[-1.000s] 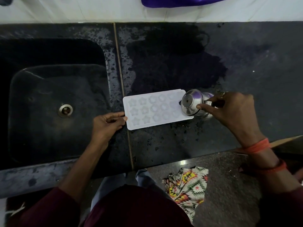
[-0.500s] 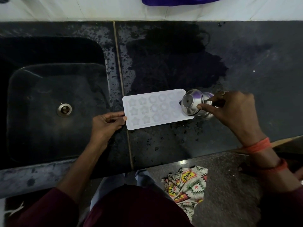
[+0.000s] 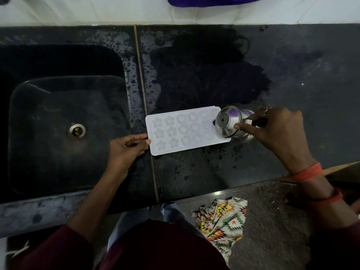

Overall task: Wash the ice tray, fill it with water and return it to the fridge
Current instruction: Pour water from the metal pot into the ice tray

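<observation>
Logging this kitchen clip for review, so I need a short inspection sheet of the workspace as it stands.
Surface: dark stone counter, wet patches and droplets, seam beside the sink.
Job's things: white ice tray flat on counter; steel vessel tipped over its right end.
Clutter: purple item at the wall.
Grips: left hand pinches the tray's left edge; right hand holds the vessel.
Cables: nothing seen.
Surroundings: patterned cloth on the floor.

The right end of the white plastic ice tray (image 3: 183, 131) is hidden by the shiny steel pot (image 3: 228, 123). The purple cloth (image 3: 210, 0) is cut off at the top.
</observation>
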`<move>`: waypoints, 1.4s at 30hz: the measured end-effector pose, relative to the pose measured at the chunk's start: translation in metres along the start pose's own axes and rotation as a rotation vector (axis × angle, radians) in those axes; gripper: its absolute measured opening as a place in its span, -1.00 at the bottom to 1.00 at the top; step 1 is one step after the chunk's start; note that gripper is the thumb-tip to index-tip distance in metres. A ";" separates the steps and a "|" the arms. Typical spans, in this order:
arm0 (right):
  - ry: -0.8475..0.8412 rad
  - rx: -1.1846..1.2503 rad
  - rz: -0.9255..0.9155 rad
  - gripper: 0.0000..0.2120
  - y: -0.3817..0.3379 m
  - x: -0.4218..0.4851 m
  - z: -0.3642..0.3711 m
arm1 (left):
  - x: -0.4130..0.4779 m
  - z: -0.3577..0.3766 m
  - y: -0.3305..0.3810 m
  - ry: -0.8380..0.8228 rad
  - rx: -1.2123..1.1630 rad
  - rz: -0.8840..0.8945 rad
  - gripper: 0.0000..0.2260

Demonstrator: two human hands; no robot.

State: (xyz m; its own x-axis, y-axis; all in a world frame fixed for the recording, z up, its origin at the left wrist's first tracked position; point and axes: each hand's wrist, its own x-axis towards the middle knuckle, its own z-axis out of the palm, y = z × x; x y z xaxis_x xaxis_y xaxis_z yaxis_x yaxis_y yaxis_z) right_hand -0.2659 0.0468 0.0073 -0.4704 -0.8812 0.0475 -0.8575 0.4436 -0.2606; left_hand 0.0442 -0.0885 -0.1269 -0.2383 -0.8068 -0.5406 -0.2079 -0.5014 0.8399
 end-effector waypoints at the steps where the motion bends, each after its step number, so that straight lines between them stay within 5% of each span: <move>1: -0.002 0.016 0.004 -0.67 -0.001 0.001 -0.001 | 0.000 0.000 0.000 0.003 -0.003 -0.002 -0.88; 42: 0.110 0.065 -0.092 -0.63 -0.001 0.016 0.003 | 0.003 0.001 -0.003 0.004 -0.002 0.012 -0.89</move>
State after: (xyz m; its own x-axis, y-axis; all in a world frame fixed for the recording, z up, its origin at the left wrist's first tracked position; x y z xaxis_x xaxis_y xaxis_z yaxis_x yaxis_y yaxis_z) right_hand -0.2715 0.0316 0.0059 -0.4134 -0.8928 0.1788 -0.8845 0.3472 -0.3116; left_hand 0.0428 -0.0887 -0.1311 -0.2367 -0.8143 -0.5299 -0.2032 -0.4919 0.8466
